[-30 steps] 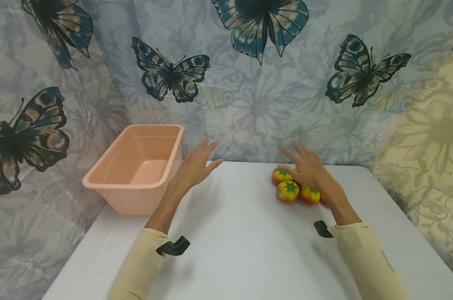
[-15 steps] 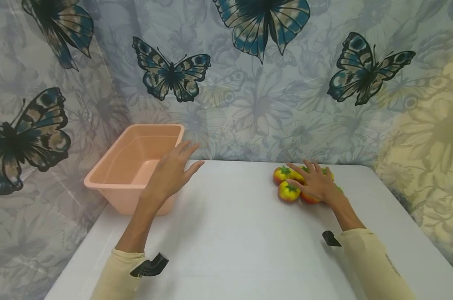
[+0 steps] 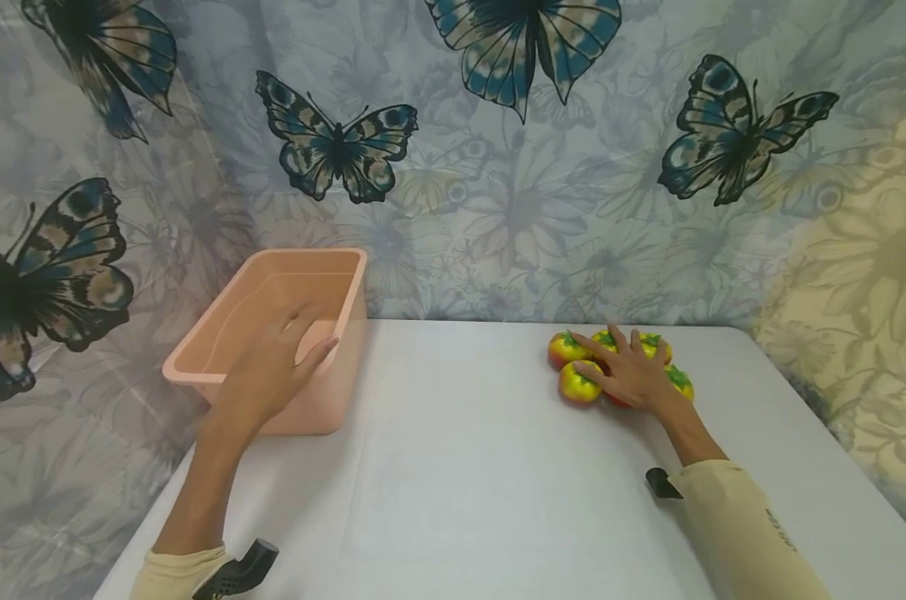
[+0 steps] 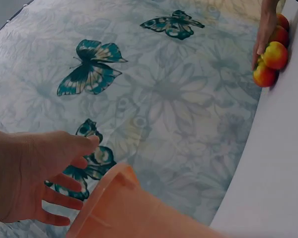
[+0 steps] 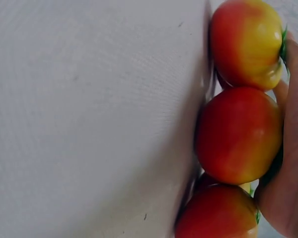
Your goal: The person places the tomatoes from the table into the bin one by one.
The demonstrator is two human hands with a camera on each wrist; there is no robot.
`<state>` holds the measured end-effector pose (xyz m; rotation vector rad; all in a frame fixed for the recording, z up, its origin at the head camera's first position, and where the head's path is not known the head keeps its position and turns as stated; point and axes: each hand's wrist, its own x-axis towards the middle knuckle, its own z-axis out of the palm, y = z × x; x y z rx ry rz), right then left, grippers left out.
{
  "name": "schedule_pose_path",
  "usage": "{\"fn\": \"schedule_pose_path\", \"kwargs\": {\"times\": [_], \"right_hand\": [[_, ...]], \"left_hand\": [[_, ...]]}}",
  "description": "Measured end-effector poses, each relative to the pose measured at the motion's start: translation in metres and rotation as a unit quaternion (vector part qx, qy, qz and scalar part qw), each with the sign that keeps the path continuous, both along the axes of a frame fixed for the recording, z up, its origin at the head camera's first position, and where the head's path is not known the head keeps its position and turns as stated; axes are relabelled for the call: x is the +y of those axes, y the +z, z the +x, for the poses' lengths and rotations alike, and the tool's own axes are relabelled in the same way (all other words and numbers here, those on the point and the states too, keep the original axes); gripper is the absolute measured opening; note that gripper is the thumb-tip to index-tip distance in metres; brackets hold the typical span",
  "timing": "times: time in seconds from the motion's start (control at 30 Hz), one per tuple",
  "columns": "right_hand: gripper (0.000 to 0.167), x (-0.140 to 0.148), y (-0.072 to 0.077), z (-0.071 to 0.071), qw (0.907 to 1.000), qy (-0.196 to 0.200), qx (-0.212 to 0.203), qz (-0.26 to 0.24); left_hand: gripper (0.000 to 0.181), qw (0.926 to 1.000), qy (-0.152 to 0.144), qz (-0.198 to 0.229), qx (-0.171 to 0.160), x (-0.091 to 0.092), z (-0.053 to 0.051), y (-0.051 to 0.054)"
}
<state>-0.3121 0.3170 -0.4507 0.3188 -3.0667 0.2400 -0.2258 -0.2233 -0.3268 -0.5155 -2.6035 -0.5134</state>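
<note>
On the right part of the white table [image 3: 453, 483] sits a cluster of several red-and-yellow tomatoes [image 3: 578, 385] with green leafy tops. My right hand [image 3: 634, 375] rests over them with spread fingers, partly hiding the ones beneath. In the right wrist view the palm lies beside the tops of the tomatoes [image 5: 238, 134], close against them. My left hand [image 3: 261, 367] hovers over the near rim of a peach plastic tub [image 3: 350, 354], holding nothing. The left wrist view shows its fingers slightly bent and apart, near the tub's rim [image 4: 102, 186].
A butterfly-and-flower patterned cloth [image 3: 490, 225] hangs behind the table and at both sides. The tub stands at the table's back left. Bare white tabletop lies between the tub and the tomatoes.
My left hand has moved left and nearer, from right of the tub to over its near rim. My right hand has come down onto the tomatoes.
</note>
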Motion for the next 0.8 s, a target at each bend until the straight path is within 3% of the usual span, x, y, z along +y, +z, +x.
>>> {"fn": "schedule_pose_path", "kwargs": {"times": [0.1,0.27,0.37,0.5,0.6,0.7,0.8], "right_hand": [[0.073,-0.002,0.0,-0.002,1.0,-0.002,0.001,0.002],[0.074,-0.002,-0.001,-0.005,1.0,-0.006,-0.002,0.006],[0.075,-0.001,-0.002,-0.006,0.9999,-0.009,-0.005,0.007],[0.076,0.0,-0.001,-0.006,0.9999,-0.011,-0.008,0.005],[0.077,-0.001,0.001,-0.006,0.9999,-0.012,-0.008,0.003],[0.077,-0.003,0.002,-0.006,0.9999,-0.012,-0.01,-0.004],[0.077,-0.003,0.001,-0.005,0.9998,-0.01,-0.013,-0.006]], "left_hand": [[0.055,1.0,0.008,-0.002,0.004,-0.016,0.007,-0.002],[0.063,0.9995,-0.004,-0.025,0.02,-0.04,0.011,-0.005],[0.066,0.9988,-0.011,-0.044,-0.019,-0.052,0.012,-0.005],[0.051,0.9897,0.001,-0.105,-0.097,-0.061,0.011,-0.01],[0.039,0.985,0.009,-0.147,-0.09,-0.062,0.008,-0.016],[0.032,0.9856,0.021,-0.157,-0.061,-0.061,0.006,-0.021],[0.031,0.9858,0.028,-0.155,-0.058,-0.06,0.005,-0.024]]}}
